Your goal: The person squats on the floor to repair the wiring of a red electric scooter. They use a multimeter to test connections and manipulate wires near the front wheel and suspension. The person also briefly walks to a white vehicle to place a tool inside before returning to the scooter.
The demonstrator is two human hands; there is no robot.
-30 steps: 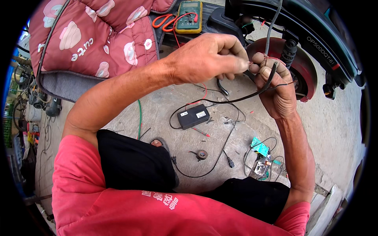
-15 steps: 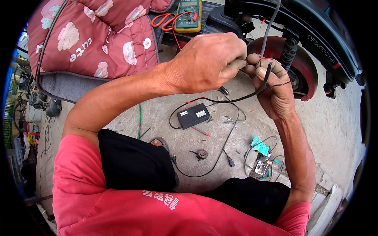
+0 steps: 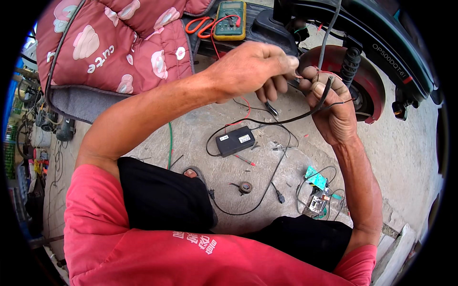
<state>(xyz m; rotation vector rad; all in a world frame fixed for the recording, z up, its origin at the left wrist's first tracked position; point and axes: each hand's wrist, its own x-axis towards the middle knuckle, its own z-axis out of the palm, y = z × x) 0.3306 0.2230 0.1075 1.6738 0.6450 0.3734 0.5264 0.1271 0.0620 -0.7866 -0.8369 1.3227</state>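
My left hand point(image 3: 255, 69) is raised in front of the wheel, thumb and forefinger pinched at a thin wire end, the other fingers hanging loosely. Close beside it, my right hand point(image 3: 336, 107) is closed round a black cable point(image 3: 292, 119), whose cut end sticks up past the thumb. A thin red wire point(image 3: 329, 73) runs over the right fingers, by the lower end of a grey cable point(image 3: 326, 40) coming down from above. The exact contact between wires and fingertips is too small to make out. The black cable leads down to a black charger box point(image 3: 235, 141) on the ground.
An electric scooter's red-rimmed wheel point(image 3: 377, 90) stands behind my hands. A multimeter point(image 3: 230, 21) lies on its footboard, beside a pink quilted cover point(image 3: 119, 52). On the concrete are a tape roll point(image 3: 245, 187), a plug point(image 3: 280, 195), a screwdriver point(image 3: 245, 160) and a circuit board point(image 3: 318, 202).
My left hand has turned, and its lower fingers have loosened and dropped downward. My right hand keeps its hold on the black cable, almost unmoved.
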